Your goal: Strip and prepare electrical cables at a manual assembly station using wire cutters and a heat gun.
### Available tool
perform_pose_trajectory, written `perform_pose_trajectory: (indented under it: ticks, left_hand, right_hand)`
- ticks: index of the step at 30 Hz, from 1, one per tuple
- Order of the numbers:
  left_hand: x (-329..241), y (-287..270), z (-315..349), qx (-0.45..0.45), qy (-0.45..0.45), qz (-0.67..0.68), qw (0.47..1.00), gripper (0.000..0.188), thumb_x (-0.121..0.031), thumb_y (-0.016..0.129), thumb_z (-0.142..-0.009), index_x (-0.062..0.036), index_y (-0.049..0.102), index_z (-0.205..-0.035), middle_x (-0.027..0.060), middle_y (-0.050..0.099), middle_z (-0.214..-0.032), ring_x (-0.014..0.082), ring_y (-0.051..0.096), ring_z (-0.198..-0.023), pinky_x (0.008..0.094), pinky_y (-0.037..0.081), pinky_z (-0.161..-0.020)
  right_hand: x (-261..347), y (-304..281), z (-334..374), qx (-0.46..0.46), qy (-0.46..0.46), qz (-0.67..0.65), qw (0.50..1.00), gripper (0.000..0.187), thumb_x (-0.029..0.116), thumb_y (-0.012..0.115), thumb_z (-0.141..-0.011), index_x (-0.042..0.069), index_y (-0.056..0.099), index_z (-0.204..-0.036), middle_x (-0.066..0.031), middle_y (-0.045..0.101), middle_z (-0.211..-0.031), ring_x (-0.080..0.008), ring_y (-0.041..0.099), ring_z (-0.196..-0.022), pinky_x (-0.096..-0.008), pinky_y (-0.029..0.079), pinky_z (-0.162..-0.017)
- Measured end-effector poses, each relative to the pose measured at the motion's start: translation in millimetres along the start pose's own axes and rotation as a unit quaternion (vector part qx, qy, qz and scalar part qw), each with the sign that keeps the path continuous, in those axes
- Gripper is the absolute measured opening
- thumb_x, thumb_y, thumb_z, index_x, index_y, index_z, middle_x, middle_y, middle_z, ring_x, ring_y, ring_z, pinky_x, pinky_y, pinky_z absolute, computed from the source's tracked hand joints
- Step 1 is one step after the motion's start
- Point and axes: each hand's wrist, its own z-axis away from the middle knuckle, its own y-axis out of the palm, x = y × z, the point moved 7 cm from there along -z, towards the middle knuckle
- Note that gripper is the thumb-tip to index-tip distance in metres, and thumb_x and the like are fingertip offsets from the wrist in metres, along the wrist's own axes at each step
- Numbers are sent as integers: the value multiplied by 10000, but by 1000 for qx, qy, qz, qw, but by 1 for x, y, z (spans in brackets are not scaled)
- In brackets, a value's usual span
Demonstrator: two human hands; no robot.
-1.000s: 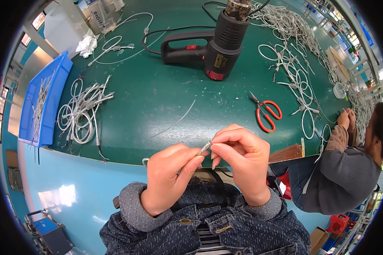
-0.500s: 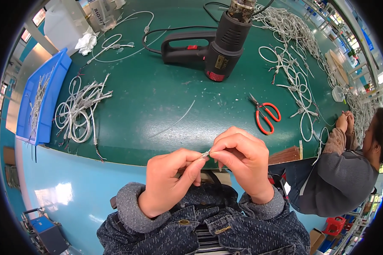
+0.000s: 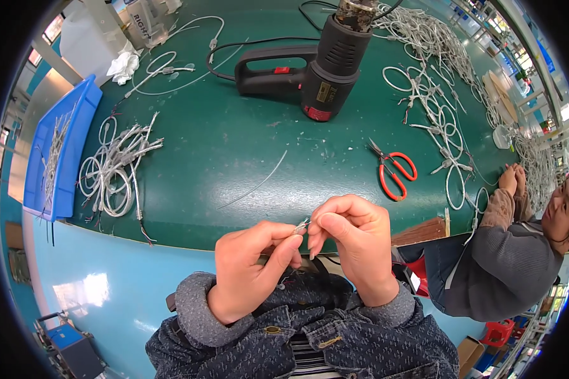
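Note:
My left hand (image 3: 254, 256) pinches the end of a thin cable (image 3: 300, 228) between thumb and forefinger, just off the table's front edge. Fine wire strands stick out of that end toward my right hand. Curled close beside the strands, my right hand (image 3: 355, 237) has its fingers drawn together, and its fingertips are at the strand tips. Whether a strand is caught between them is too small to make out. The rest of the held cable is hidden by my hands.
On the green table (image 3: 208, 145) lie red-handled cutters (image 3: 395, 172), a black heat gun (image 3: 329, 69), a loose thin wire (image 3: 259, 182) and grey cable bundles (image 3: 117, 170). A blue tray (image 3: 63, 164) holds more cables. A co-worker (image 3: 506, 259) sits at the right near piled cables (image 3: 436, 44).
My right hand has drawn slightly back from the cable end, its thumb now bent higher, and the strands show more. My left hand keeps its pinch. The co-worker's head has turned.

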Motion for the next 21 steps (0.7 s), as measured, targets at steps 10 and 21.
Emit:
perform_pose_trajectory:
  ticks: [10, 21]
  left_hand:
    - [0, 0, -1, -15, -12, -14, 1000, 48, -5, 616, -849, 22, 620, -888, 73, 648, -691, 111, 643, -587, 215, 501, -510]
    - [2, 1, 1, -14, -11, -31, 999, 38, -7, 619, -846, 12, 627, -878, 63, 636, -649, 97, 628, -560, 212, 476, -479]
  right_hand:
    - [16, 3, 4, -13, -64, 149, 987, 58, -38, 539, -870, -83, 569, -850, -125, 601, -791, -145, 592, -628, -233, 501, -528]
    - [17, 5, 6, -3, -65, 167, 984, 45, -60, 540, -859, -80, 575, -840, -114, 595, -779, -126, 585, -624, -215, 475, -493]
